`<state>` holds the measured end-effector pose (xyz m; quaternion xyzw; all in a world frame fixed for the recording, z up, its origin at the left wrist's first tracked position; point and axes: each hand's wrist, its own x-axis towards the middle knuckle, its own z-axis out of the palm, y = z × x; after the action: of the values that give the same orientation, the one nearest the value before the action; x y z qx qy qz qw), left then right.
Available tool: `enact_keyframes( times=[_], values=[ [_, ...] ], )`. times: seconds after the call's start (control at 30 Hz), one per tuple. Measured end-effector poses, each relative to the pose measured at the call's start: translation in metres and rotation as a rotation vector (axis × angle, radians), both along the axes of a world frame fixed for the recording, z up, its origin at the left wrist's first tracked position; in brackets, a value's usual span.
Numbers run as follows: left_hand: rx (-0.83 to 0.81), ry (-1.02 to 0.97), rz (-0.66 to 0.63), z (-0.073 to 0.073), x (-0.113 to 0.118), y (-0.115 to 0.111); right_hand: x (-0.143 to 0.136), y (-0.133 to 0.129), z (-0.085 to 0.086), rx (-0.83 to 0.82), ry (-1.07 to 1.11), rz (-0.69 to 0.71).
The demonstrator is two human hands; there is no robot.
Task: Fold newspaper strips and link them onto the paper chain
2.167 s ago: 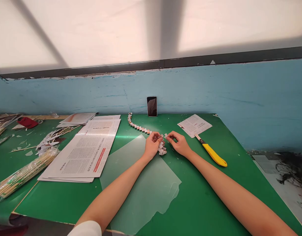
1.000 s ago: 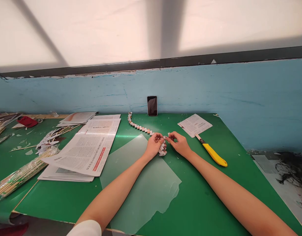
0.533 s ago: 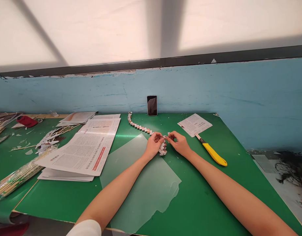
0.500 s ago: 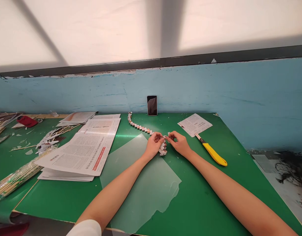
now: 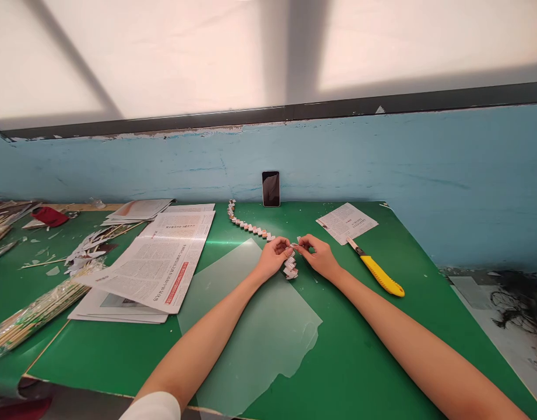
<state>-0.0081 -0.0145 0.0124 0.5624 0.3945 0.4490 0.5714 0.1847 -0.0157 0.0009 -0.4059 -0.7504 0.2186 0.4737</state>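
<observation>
A zigzag chain of folded paper (image 5: 251,228) curves over the green table from near the wall to my hands. My left hand (image 5: 274,256) is closed on the chain, and a short length of it hangs below the fingers. Close to its right, my right hand (image 5: 316,254) pinches a small paper piece at the chain's end; the fingertips of both hands nearly meet. Under my left forearm lies a translucent sheet (image 5: 255,326). A yellow-handled knife (image 5: 380,274) rests to the right, its blade tip at a square of newspaper (image 5: 347,222).
Stacked newspapers (image 5: 163,262) lie at the left, beside a plastic bag of wooden sticks (image 5: 36,315) and paper scraps (image 5: 87,251). A phone (image 5: 271,189) leans upright on the blue wall (image 5: 338,157). A red item (image 5: 50,216) sits at the far left.
The top newspaper's near left corner has lifted or shifted, showing a printed picture beneath. Both hands have hardly moved and keep their hold on the paper chain.
</observation>
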Motion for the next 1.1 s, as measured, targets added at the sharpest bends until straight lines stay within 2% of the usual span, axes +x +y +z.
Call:
enact_keyframes(
  times=[0.1,0.23,0.37,0.67,1.0,1.1],
  values=[
    [-0.042,-0.012,-0.003,0.000,0.001,-0.002,0.000,0.000,0.001,-0.017,-0.006,0.000],
    [-0.207,-0.123,-0.115,0.003,0.001,-0.006,0.000,0.001,0.001,-0.023,-0.009,0.016],
    [-0.252,-0.159,-0.187,0.007,-0.002,-0.007,0.000,0.000,0.000,-0.025,-0.030,0.051],
    [-0.242,-0.091,-0.127,0.006,-0.005,-0.001,0.000,0.002,-0.002,-0.032,-0.027,0.043],
    [-0.297,-0.181,-0.166,0.010,-0.007,-0.002,-0.002,0.001,0.005,-0.063,0.017,0.022],
    [-0.296,-0.195,-0.138,0.009,-0.006,-0.001,-0.002,-0.002,0.009,-0.049,0.025,0.015]
  ],
)
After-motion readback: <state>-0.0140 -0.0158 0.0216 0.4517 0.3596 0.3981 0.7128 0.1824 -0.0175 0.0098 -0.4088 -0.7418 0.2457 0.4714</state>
